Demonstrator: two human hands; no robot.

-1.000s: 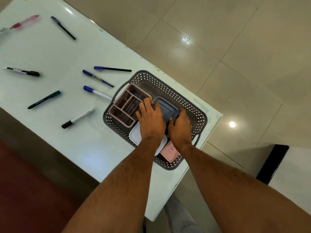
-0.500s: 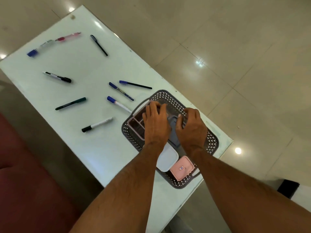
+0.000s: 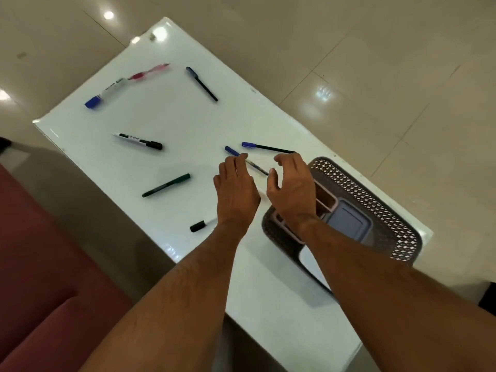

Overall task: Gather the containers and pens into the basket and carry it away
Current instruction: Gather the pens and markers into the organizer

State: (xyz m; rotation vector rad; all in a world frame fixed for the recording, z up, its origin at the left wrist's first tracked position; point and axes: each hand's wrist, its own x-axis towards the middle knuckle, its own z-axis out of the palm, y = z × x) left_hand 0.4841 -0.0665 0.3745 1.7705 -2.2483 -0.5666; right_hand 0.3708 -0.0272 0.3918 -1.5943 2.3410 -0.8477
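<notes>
Reaching out over the white glossy table (image 3: 188, 124), both bare forearms stretch from the bottom of the view toward the scattered pens. Nearest, the dark grey perforated plastic basket (image 3: 375, 189) sits at the table's right edge, already holding a pink divided organiser tray (image 3: 326, 200) and a grey-blue lidded container (image 3: 349, 224), so the containers look gathered. Just left of it a black-capped white marker (image 3: 198, 226) lies partly hidden under the left wrist. The left hand (image 3: 236, 189) is loosely extended, its fingertips at the blue-capped pen with a clear barrel (image 3: 241, 157); whether it has hold of the pen yet cannot be told. The right hand (image 3: 292, 183) hovers beside it, fingers curved and spread, holding nothing. Just beyond lies a blue-capped black pen (image 3: 268, 147), and to the left a dark green marker (image 3: 166, 185). Farther off rest a black-capped white marker with print (image 3: 138, 141), a dark blue and black pen (image 3: 201, 84), a blue-capped white marker (image 3: 106, 93) and a pink pen (image 3: 149, 71). Every pen in view is outside the basket, so collecting them and carrying it away remain.
</notes>
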